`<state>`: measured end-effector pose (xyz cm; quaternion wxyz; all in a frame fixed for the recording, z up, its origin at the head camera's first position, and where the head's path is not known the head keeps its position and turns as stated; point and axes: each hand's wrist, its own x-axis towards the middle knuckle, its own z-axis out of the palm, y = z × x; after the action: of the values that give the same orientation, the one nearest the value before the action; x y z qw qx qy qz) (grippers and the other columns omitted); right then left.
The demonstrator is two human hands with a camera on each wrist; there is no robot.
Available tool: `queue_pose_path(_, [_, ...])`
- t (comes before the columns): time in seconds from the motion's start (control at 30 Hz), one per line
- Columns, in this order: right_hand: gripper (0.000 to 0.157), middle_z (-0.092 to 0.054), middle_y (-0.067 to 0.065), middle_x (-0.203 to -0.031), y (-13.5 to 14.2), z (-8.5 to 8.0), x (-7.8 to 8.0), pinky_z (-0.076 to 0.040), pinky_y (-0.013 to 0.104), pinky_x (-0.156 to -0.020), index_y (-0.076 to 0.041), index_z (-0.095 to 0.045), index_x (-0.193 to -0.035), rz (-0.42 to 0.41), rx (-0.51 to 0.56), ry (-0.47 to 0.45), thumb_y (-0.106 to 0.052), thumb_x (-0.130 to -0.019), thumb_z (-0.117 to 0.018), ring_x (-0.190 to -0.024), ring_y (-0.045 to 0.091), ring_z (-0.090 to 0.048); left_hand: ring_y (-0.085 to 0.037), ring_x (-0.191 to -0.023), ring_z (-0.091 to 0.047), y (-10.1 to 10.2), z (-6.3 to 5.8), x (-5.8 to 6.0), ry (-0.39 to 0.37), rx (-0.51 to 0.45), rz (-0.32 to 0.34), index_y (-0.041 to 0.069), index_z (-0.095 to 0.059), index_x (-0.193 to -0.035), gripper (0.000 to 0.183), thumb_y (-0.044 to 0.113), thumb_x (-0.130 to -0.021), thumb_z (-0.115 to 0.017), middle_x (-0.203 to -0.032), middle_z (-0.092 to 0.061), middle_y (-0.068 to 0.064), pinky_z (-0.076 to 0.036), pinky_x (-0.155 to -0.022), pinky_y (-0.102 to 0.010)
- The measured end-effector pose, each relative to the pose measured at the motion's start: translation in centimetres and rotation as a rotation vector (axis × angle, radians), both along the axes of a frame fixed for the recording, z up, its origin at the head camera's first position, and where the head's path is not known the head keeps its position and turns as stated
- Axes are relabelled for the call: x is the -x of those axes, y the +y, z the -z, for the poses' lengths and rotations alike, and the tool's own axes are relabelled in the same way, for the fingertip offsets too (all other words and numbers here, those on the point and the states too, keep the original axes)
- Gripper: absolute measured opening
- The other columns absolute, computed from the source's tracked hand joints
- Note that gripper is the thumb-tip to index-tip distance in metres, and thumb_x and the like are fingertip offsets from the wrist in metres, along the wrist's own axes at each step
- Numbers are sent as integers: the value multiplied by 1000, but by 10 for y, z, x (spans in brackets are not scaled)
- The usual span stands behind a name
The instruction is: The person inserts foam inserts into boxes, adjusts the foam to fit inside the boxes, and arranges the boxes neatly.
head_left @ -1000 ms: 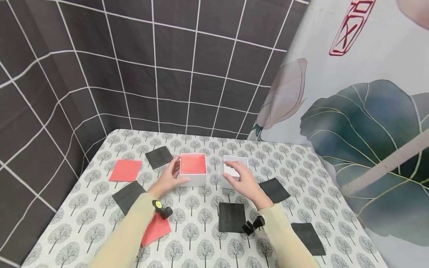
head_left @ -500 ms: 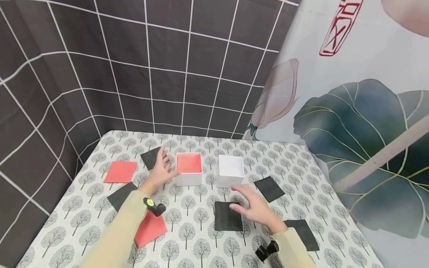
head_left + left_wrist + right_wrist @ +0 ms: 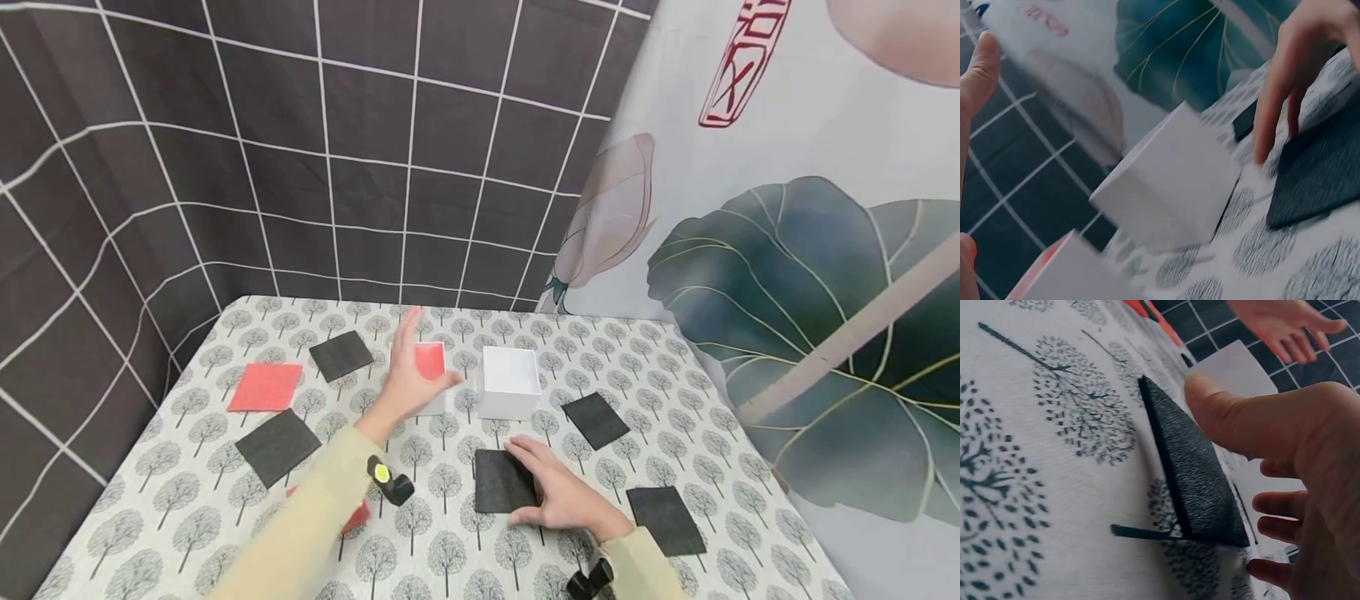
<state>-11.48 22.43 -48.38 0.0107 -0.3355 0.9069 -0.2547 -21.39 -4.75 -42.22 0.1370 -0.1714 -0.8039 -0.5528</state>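
My left hand (image 3: 408, 379) is raised in front of a white box (image 3: 431, 408) with a red inside, fingers and thumb spread, holding nothing. It hides part of that box. To its right stands a second white box (image 3: 510, 403), open-topped with a white inside. Lower down, my right hand (image 3: 562, 492) is at the right edge of a flat black cloth-like square (image 3: 495, 482). In the right wrist view its thumb and fingers sit on either side of the black square (image 3: 1194, 469) without a visible pinch. Whether the fingertips touch it cannot be told.
On the left lie a red square (image 3: 266, 387) and two black squares (image 3: 341, 355) (image 3: 277, 446). Another red square (image 3: 357, 518) is mostly under the left sleeve. Right of the boxes are two more black squares (image 3: 596, 420) (image 3: 666, 520). A tree-print cloth (image 3: 442, 554) covers the table.
My right hand has left the white box and come down toward the near black square. My left hand has let go of the red-lined box, lifted and moved right across it.
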Motion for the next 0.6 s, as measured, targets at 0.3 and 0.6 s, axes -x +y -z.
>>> queue_pose_path(0.3, [97, -34, 20, -142, 0, 14, -2, -27, 62, -100, -4, -36, -141, 14, -19, 6, -43, -64, -80, -129, 40, -30, -22, -139, -12, 49, 9, -10, -27, 23, 191, 27, -10, -149, 109, 48, -67, -78, -154, -9, 4, -21, -107, -54])
queue_pose_path(0.6, [88, -41, 13, -134, 3, 19, -5, -36, 56, -95, -7, -42, -138, 21, 37, 47, -37, -65, -81, -122, 29, -37, -22, -139, -13, 68, 35, -6, -120, 22, 205, 32, -1, -148, 116, 32, -67, -83, -154, -9, 1, -20, -108, -53])
